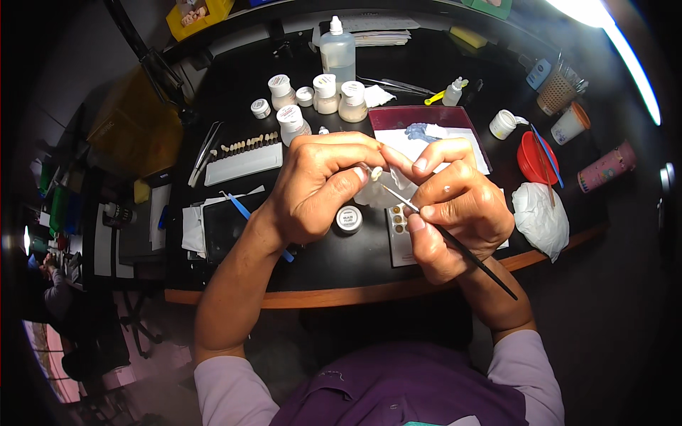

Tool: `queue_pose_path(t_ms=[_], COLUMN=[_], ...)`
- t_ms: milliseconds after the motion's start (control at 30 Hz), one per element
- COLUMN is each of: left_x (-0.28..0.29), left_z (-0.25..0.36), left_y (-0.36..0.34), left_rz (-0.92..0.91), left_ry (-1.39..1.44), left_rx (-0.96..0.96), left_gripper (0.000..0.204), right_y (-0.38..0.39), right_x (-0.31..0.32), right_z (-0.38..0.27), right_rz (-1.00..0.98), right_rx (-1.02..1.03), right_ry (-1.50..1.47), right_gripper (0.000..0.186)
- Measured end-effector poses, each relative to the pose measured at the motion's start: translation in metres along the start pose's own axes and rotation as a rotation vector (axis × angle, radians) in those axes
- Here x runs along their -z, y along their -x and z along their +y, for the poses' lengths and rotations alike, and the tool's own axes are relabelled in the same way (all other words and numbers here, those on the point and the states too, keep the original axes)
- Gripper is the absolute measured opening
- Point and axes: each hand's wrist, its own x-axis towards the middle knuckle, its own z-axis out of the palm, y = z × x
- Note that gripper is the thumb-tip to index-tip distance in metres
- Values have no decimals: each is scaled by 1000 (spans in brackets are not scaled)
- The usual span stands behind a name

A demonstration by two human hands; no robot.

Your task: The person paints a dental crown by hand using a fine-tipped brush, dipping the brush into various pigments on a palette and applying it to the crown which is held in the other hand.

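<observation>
My left hand (312, 184) is closed in a pinch on a small whitish dental crown (376, 173), held up over the table. How its fingertips grip the crown is partly hidden. My right hand (465, 209) grips a thin brush (484, 265) with a black handle, its fine tip just beside the crown. The two hands meet at the fingers above the crown. Under them stands a small round jar (349, 219) with a white lid. Partly covered by my right hand is a palette (401, 248) with little round wells of brownish paste.
A tooth shade guide (244, 165) and several white-lidded jars (326, 95) stand behind my left hand. Farther back is a clear bottle (337, 57). To the right are a red bowl (533, 160), a white bundle (540, 216) and a pink tumbler (606, 166). A lamp (629, 60) shines above.
</observation>
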Motion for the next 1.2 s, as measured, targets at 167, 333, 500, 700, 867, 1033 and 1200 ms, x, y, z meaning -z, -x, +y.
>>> queue_pose_path(t_ms=[167, 333, 500, 700, 867, 1033, 1200], left_x=[-2, 0, 0, 0, -6, -13, -11], left_z=[9, 10, 15, 10, 10, 11, 4], left_y=[3, 2, -1, 2, 1, -5, -5], left_rz=[-15, -30, -36, -31, 104, 205, 239], left_ry=[185, 236, 246, 198, 48, -154, -232], left_rx=[330, 402, 398, 391, 302, 192, 45], left_gripper=[40, 40, 40, 40, 29, 28, 34], right_y=[3, 4, 3, 4, 4, 4, 3], right_x=[-1, -3, -3, -3, -1, 2, 5], right_z=[5, 6, 8, 7, 5, 10, 12], right_rz=[31, 45, 26, 27, 52, 188, 204], right_rx=[8, -3, 16, 7, -1, -10, 6], right_ry=[48, 49, 74, 89, 96, 104, 83], right_gripper=[24, 23, 24, 23, 20, 18, 17])
